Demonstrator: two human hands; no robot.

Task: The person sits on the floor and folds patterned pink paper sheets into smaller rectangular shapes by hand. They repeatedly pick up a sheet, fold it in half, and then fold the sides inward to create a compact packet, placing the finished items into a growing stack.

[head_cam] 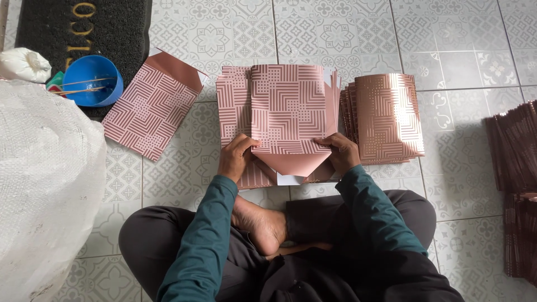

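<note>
Head view, pink geometric-patterned folded paper sheet [286,114] laid on tiled floor [447,50] at centre, bottom corners pinched by left hand [238,156] at 8 o'clock and right hand [340,154] at 4 o'clock, matching paper stack [386,114] at 3 o'clock, blue round plastic bowl [92,80] at 10 o'clock.

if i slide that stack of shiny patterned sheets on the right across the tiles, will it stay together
Probably not cleanly. The stack of sheets looks glossy, so layers would likely slip and fan out; its edges already sit slightly uneven. Each sheet seems thin and floppy, like the folded sheet bending under the left hand and right hand.
</note>
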